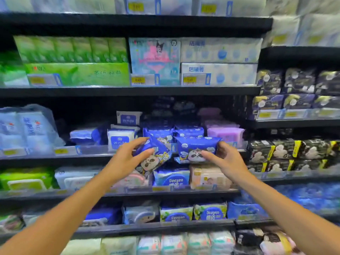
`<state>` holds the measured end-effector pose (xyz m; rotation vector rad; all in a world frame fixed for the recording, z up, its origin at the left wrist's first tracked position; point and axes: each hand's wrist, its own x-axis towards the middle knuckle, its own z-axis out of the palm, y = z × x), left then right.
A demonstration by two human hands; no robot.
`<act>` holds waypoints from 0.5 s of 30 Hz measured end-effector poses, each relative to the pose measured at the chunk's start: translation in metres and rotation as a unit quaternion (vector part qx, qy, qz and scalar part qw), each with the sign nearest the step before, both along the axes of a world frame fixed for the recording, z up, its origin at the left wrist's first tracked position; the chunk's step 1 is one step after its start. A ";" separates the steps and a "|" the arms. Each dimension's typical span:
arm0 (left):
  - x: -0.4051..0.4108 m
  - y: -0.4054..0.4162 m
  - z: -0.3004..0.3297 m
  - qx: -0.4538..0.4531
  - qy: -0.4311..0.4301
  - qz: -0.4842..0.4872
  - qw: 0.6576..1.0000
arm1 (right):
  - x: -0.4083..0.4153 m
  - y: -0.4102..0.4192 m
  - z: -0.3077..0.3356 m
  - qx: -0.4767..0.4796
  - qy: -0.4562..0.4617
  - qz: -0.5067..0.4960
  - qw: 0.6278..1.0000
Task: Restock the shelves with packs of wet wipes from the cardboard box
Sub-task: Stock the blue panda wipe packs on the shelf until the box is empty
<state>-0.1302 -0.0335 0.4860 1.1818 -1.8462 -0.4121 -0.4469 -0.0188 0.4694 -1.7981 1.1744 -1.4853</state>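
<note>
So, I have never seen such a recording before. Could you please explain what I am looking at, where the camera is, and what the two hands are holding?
There is no machine here: a person works with two bare hands. The single picture comes from a wide-angle camera worn on the person's head, looking forward and down, so both arms reach in from the bottom.

In front stand dark shop shelves full of packs of tissues and wipes, with yellow price tags along the edges.

The left hand has its grip on a blue panda pack, which is tilted. The right hand holds a second blue panda pack upright, in front of the shelf where similar blue packs already stand. The cardboard box is not in the picture.
</note>
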 end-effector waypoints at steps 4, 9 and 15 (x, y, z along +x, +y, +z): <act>-0.012 -0.021 0.049 -0.077 -0.027 0.034 0.996 | -0.001 -0.036 0.036 -0.038 -0.020 -0.031 0.999; -0.025 -0.053 0.075 -0.129 -0.107 0.062 0.984 | 0.003 -0.087 0.060 -0.059 -0.024 -0.049 0.997; -0.041 -0.089 0.084 -0.142 -0.237 0.091 0.957 | 0.003 -0.133 0.066 -0.044 0.034 -0.080 0.995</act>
